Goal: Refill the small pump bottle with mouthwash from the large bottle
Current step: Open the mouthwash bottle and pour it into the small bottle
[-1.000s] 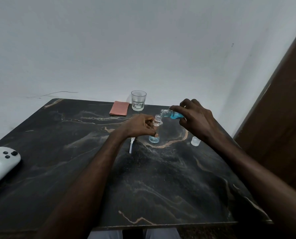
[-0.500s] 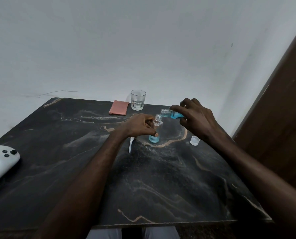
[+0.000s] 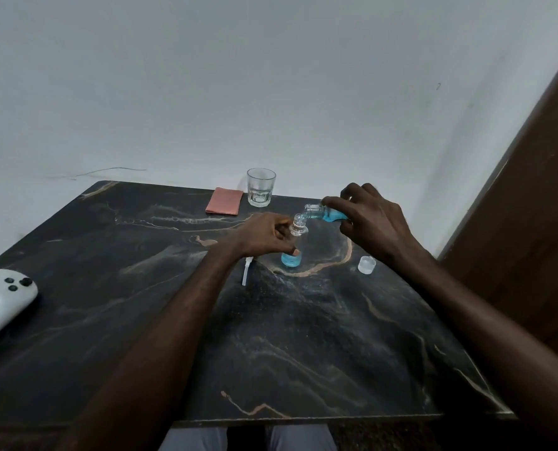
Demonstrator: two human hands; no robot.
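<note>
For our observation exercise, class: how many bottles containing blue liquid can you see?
2. The small bottle stands on the table, held by the left hand; the large bottle is tilted above its mouth in the right hand. No others show.

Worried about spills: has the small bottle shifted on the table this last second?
No. The small bottle keeps its spot left of the white cap, gripped by the left hand.

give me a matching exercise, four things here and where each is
1 small clear pump bottle
2 large clear bottle of blue mouthwash
3 clear drinking glass
4 white game controller

a tilted in the right hand
b dark marble table's left edge
c upright, held by the left hand
d far edge, beside the folded pink cloth

Pairs: 1-c, 2-a, 3-d, 4-b
</note>
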